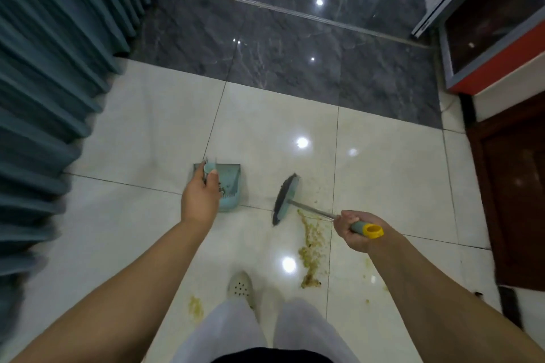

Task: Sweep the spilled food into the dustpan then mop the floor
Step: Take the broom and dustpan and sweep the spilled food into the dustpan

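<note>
My left hand (202, 194) grips the top of the handle of a teal dustpan (230, 186), which stands on the white tile floor with some food bits inside. My right hand (355, 230) is closed around the grey and yellow grip of a broom (285, 199). Its dark bristled head rests on the floor just right of the dustpan. A yellowish-brown trail of spilled food (311, 247) runs from beside the broom head toward my feet. A smaller patch of spilled food (196, 306) lies at the lower left of my legs.
Teal curtains (53, 82) hang along the left. A dark marble strip (280, 38) with a metal door track crosses the far floor. A red and grey cabinet (495, 38) and dark wooden furniture (513, 191) stand at the right. My shoe (240, 286) is below the broom.
</note>
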A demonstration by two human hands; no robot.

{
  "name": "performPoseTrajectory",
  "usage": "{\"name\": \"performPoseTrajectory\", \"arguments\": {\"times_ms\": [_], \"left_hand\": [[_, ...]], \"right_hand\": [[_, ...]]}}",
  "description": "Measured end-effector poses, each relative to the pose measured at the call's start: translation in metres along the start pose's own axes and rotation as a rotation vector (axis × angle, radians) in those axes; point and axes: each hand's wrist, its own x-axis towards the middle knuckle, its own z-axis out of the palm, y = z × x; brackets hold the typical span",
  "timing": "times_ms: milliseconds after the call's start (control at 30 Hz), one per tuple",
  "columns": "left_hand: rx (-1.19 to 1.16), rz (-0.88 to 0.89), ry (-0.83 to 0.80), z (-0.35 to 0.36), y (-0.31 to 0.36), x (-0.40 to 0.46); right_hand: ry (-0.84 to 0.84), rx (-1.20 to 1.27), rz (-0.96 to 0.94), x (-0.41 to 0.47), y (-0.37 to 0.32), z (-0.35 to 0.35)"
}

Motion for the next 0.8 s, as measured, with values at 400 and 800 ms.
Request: {"name": "performPoseTrajectory", "arguments": {"times_ms": [400, 800], "left_hand": [[-0.021, 0.015, -0.024, 0.027, 0.032, 0.025], [0.045, -0.036, 0.061, 0.055, 0.090, 0.121]], "right_hand": [[-0.055, -0.010, 0.030, -0.010, -0.032, 0.010], [-0.181, -0.137, 0.139, 0.057, -0.085, 0.166]]}}
